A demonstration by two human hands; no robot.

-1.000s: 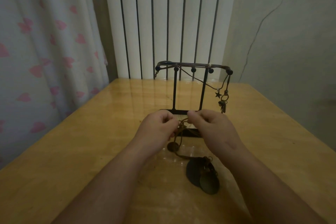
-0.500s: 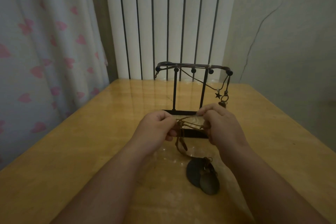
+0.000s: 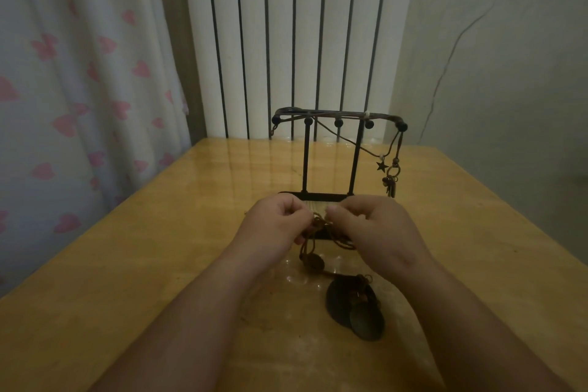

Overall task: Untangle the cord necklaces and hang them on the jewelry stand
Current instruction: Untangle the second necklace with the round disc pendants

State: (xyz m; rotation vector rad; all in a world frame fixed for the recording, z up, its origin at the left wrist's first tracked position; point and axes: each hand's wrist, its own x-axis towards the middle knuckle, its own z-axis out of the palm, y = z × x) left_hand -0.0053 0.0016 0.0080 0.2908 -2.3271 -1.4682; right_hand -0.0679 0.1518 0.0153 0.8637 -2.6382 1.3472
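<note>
A black metal jewelry stand (image 3: 331,153) rises on the wooden table (image 3: 159,248), its base partly hidden behind my hands. One cord necklace (image 3: 391,165) with a star and key charms hangs from the stand's right end. Just in front of the base, my left hand (image 3: 273,226) and my right hand (image 3: 372,226) each pinch a knot of brown tangled cords (image 3: 321,226) between them. A small round bead pendant (image 3: 313,262) dangles below the knot. Dark oval pendants (image 3: 356,309) lie on the table under my right wrist.
A white radiator (image 3: 296,41) stands behind the table's far edge. A curtain with pink hearts (image 3: 79,89) hangs on the left, close to the table's left edge. A plain wall (image 3: 509,73) is on the right.
My hands, spread apart with the cords stretched half a second ago, have come back together over the knot. The small round pendant hangs lower. The oval pendants have not moved.
</note>
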